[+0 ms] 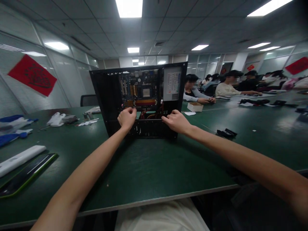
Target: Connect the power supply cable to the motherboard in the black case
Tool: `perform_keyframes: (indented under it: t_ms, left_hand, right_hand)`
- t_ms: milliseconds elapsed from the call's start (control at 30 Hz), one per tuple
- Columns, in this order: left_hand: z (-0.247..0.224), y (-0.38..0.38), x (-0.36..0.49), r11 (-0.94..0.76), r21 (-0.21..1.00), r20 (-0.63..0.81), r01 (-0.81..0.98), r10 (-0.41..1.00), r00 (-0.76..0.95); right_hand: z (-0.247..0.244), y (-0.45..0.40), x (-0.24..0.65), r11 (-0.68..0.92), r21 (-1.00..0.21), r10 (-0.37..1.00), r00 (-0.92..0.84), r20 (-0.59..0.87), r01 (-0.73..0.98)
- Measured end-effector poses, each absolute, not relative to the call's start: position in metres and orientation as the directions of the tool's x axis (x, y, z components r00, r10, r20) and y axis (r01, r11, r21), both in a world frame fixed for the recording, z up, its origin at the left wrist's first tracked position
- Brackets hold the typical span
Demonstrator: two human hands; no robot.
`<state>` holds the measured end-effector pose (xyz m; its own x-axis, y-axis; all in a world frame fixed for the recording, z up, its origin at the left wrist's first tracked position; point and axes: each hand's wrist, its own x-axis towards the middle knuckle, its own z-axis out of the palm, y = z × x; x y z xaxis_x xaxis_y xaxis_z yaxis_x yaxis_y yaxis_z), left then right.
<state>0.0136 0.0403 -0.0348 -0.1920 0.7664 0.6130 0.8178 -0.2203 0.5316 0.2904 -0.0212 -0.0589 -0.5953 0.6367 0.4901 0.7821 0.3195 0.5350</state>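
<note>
A black computer case [181, 93] stands upright on the green table, its open side facing me. Inside it sit a motherboard [138, 88] and, at the upper right, a grey power supply [171, 82]. Red and dark cables [145, 114] hang below the board. My left hand [127, 118] is closed on the case's lower rail, left of the cables. With curled fingers, my right hand [176, 122] grips the same rail farther right. The fingertips of both hands are partly hidden.
The green table [154, 170] ends near my lap. At left lie a black-green panel [29, 173], a white bar [21, 158] and plastic bags [56, 118]. To the right are a small white box [194, 106] and a black part [226, 133]. Several people sit beyond.
</note>
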Motion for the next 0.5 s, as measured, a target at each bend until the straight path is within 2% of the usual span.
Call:
perform_keyframes:
  t_ms: [100, 200, 333, 500]
  left_hand:
    - [-0.027, 0.060, 0.003, -0.183, 0.598, 0.556, 0.780, 0.796, -0.239]
    - [-0.026, 0.080, -0.011, -0.165, 0.605, 0.561, 0.779, 0.782, -0.270]
    - [-0.031, 0.104, -0.038, -0.223, 0.551, 0.637, 0.804, 0.734, -0.234]
    - [-0.026, 0.122, -0.079, -0.298, 0.439, 0.685, 0.847, 0.721, -0.101]
  right_hand:
    - [-0.054, -0.028, 0.268, 0.328, 0.517, 0.680, -0.578, 0.452, 0.791]
    - [-0.046, -0.036, 0.241, 0.339, 0.519, 0.708, -0.576, 0.409, 0.785]
    - [-0.037, -0.049, 0.193, 0.368, 0.549, 0.693, -0.615, 0.376, 0.750]
    - [-0.034, -0.057, 0.122, 0.405, 0.592, 0.629, -0.682, 0.374, 0.697]
